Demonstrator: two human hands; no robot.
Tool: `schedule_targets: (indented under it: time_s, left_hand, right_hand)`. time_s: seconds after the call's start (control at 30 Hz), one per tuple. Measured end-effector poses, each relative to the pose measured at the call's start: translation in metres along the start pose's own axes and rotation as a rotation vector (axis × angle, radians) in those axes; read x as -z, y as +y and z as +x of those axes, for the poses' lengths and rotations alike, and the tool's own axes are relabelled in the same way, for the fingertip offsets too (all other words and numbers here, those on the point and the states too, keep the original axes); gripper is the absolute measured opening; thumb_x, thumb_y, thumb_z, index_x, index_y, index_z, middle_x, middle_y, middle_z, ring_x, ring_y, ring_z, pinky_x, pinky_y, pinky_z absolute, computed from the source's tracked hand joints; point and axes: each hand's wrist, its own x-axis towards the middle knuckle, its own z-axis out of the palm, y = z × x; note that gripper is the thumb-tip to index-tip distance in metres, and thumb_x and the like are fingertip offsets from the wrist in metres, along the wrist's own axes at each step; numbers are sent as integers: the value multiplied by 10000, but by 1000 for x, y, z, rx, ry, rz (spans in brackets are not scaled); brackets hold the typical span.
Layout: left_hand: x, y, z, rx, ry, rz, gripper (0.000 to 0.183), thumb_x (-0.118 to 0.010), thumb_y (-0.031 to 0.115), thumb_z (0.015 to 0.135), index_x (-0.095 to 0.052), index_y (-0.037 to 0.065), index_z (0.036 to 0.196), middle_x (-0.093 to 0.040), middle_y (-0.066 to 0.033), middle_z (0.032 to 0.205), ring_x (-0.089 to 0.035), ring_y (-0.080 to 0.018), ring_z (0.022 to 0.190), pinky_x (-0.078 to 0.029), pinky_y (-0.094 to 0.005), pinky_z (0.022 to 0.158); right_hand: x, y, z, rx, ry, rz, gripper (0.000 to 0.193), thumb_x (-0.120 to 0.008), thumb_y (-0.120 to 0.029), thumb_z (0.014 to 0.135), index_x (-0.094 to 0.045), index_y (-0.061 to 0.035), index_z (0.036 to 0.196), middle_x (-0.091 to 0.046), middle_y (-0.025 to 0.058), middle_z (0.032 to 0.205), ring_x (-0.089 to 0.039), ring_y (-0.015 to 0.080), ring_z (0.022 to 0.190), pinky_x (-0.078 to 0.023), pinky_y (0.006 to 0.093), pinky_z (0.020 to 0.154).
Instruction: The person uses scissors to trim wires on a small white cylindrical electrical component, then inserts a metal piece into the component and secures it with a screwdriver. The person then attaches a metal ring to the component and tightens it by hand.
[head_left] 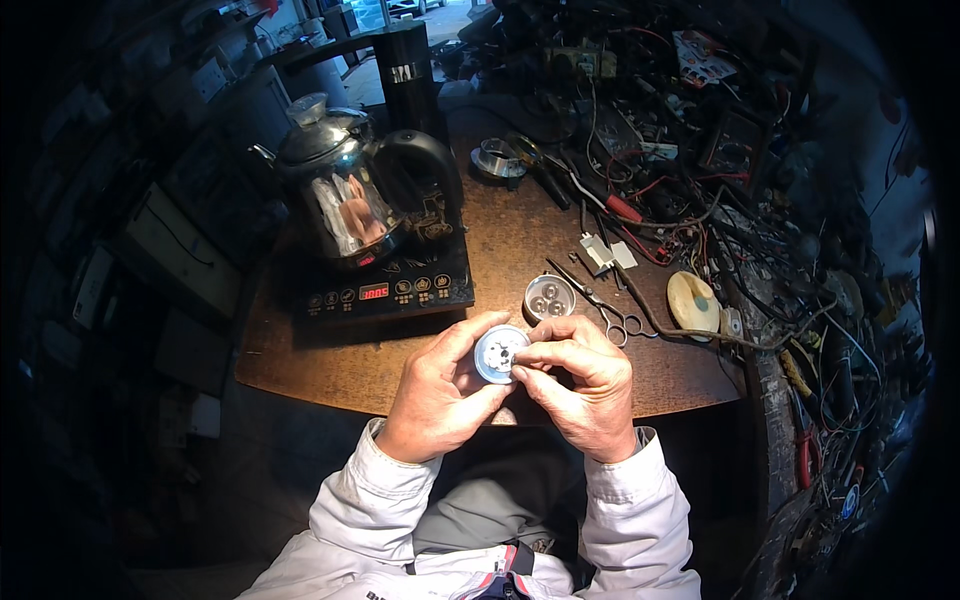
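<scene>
My left hand [437, 392] is closed round a small round lamp housing [481, 372] with a pale blue rim, held over the near edge of the table. Inside the rim is a white disc [495, 351] with dark spots, which looks like an LED board. The thumb and fingertips of my right hand [588, 387] pinch together at the disc's right side; whatever is between them is too small to make out. Just beyond my right hand lies a round lens cover [549, 297] with three clear lenses. Scissors [606, 312] rest to its right.
A steel kettle [335, 190] stands on a black hot plate [440, 290] at the left. Pliers [540, 170], a metal ring [497, 158], a white connector [603, 252] and a yellowish disc [692, 304] lie further right. Tangled wires and a multimeter [735, 143] crowd the right side.
</scene>
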Motion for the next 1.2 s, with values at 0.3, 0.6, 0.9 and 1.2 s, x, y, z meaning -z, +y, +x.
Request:
schedule_targets:
  time_s: [0.3, 0.6, 0.9, 1.2]
  left_hand:
    - [0, -3, 0, -24, -5, 2, 707, -755, -144, 889, -519, 7, 1538, -684, -124, 1335, -696, -173, 1190, -603, -307, 1005]
    - [1, -3, 0, -24, -2, 49, 706, -769, -140, 880, -530, -6, 1531, -691, -120, 1324, -696, -170, 1186, -601, -297, 992]
    - [0, -1, -1, -16, -3, 9, 690, -774, -132, 889, -534, -13, 1525, -694, -122, 1317, -695, -172, 1192, -602, -302, 993]
    - [2, -3, 0, -30, -11, 48, 691, -769, -139, 886, -534, -12, 1523, -691, -123, 1316, -700, -173, 1186, -613, -299, 984]
  right_hand:
    - [-1, -1, 0, 4, 6, 4, 213, -839, 46, 856, -821, -7, 1061, -725, 112, 1100, -727, 144, 874, -576, 258, 723]
    - [0, 0, 0, 9, 2, -6, 206, -843, 38, 855, -821, -7, 1055, -727, 111, 1094, -728, 146, 870, -574, 260, 719]
    - [0, 0, 1, 31, -6, -23, 212, -848, 39, 851, -819, -12, 1055, -730, 115, 1101, -736, 153, 880, -581, 266, 728]
    - [1, -1, 1, 26, -13, -28, 211, -850, 37, 849, -821, -13, 1053, -732, 114, 1095, -738, 162, 898, -582, 272, 743]
